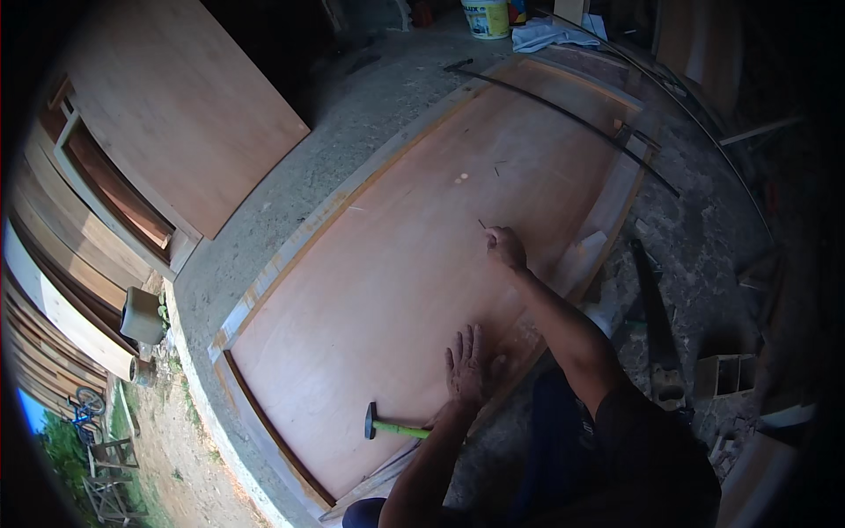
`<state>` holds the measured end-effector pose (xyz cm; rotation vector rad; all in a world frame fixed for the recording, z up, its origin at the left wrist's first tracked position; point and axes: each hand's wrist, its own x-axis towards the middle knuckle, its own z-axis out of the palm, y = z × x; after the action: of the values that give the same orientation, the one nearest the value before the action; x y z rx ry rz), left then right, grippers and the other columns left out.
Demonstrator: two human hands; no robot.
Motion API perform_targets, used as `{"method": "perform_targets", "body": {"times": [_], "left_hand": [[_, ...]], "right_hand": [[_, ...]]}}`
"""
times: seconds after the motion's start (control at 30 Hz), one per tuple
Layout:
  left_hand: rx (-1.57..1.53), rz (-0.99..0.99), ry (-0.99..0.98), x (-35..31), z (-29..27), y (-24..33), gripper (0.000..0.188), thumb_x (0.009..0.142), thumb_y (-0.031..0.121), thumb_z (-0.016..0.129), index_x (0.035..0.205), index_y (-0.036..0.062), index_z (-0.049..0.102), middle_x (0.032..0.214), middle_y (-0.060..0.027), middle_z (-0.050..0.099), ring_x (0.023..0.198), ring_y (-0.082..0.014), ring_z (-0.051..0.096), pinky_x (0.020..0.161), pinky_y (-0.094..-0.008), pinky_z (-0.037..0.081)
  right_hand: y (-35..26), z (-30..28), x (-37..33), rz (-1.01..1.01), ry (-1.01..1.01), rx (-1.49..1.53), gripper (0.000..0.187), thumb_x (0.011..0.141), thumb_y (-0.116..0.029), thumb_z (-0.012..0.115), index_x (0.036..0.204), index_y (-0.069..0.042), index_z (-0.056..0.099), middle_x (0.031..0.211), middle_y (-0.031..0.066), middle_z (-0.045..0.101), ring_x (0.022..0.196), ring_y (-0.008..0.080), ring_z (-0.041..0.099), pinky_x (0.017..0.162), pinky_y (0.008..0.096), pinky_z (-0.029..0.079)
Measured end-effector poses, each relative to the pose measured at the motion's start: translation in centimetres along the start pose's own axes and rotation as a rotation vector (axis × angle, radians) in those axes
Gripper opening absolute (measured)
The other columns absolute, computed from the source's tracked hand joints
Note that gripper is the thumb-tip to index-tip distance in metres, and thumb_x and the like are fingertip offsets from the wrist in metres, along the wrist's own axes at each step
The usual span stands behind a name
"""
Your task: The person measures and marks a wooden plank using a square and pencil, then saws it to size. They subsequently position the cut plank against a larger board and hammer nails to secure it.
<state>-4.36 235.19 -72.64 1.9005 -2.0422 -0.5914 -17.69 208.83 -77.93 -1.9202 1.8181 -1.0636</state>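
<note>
I have my left hand (469,365) spread flat, palm down and fingers apart, pressing on the big plywood sheet (396,290) near its right edge; it holds nothing. My right hand (506,247) reaches farther up the same sheet, fingers pinched around a thin pencil-like stick (483,225) whose tip meets the wood; it is too small for me to say just what it is. The plywood sheet lies on the concrete floor (352,114) inside a pale wooden frame (290,246) that runs along its left edge. A hammer (393,428) with a green handle and dark head rests on the sheet, just left of my left forearm and near the sheet's lower end. Off the sheet's right edge, a handsaw (656,326) lies on the floor. Beyond the sheet's far end stand a white bucket (486,18) and a crumpled cloth (546,35). A second plywood panel (176,106) leans well left of the sheet.
</note>
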Motion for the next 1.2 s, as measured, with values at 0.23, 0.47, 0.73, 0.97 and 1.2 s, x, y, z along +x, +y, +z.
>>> {"method": "perform_targets", "body": {"times": [0.23, 0.47, 0.73, 0.97, 1.2], "left_hand": [[0.031, -0.153, -0.056, 0.6, 1.7, 3.5, 0.076, 0.099, 0.058, 0.044, 0.158, 0.012, 0.031, 0.163, -0.0163, 0.033, 0.152, -0.0383, 0.027, 0.121, -0.0595, 0.016], [0.069, -0.188, -0.127, 1.8, 1.3, 3.9, 0.073, 0.1, 0.057, 0.045, 0.158, 0.0135, 0.034, 0.163, -0.0167, 0.032, 0.152, -0.0389, 0.025, 0.12, -0.0621, 0.019], [0.092, -0.289, -0.123, 0.1, 0.0, 2.1, 0.07, 0.101, 0.056, 0.045, 0.155, 0.0124, 0.037, 0.164, -0.0184, 0.03, 0.152, -0.0396, 0.026, 0.119, -0.0618, 0.022], [-0.033, -0.087, 0.006, 1.4, 1.9, 2.6, 0.071, 0.102, 0.054, 0.042, 0.156, 0.0084, 0.034, 0.165, -0.0172, 0.026, 0.154, -0.0369, 0.022, 0.12, -0.0604, 0.02], [-0.017, -0.032, 0.038, 2.8, 2.4, 4.1, 0.068, 0.104, 0.051, 0.041, 0.155, 0.007, 0.035, 0.164, -0.0182, 0.028, 0.153, -0.0352, 0.024, 0.121, -0.0591, 0.021]], "right_hand": [[2.7, 3.4, 5.6, -0.058, -0.175, -0.272, 0.02, 0.089, -0.013, 0.062, 0.106, -0.003, 0.063, 0.114, 0.0172, 0.06, 0.104, 0.0374, 0.063, 0.088, 0.0458, 0.054], [6.5, 2.4, 16.9, 0.076, -0.022, -0.076, 0.035, 0.089, -0.002, 0.055, 0.123, -0.008, 0.05, 0.108, 0.0238, 0.068, 0.1, 0.0451, 0.066, 0.086, 0.053, 0.053], [4.6, 7.2, 22.0, 0.011, -0.362, -0.519, 0.057, 0.097, -0.031, 0.058, 0.149, -0.012, 0.047, 0.149, 0.0118, 0.05, 0.138, 0.036, 0.044, 0.11, 0.0482, 0.044], [26.9, 2.6, 26.3, -0.37, -0.067, -0.867, 0.041, 0.101, -0.022, 0.053, 0.137, -0.002, 0.058, 0.136, 0.0207, 0.059, 0.129, 0.0355, 0.055, 0.109, 0.044, 0.044], [23.6, -2.1, 19.1, -0.438, -0.347, -0.94, 0.045, 0.1, -0.023, 0.055, 0.135, 0.004, 0.057, 0.134, 0.025, 0.06, 0.126, 0.0385, 0.057, 0.11, 0.0447, 0.045]]}}
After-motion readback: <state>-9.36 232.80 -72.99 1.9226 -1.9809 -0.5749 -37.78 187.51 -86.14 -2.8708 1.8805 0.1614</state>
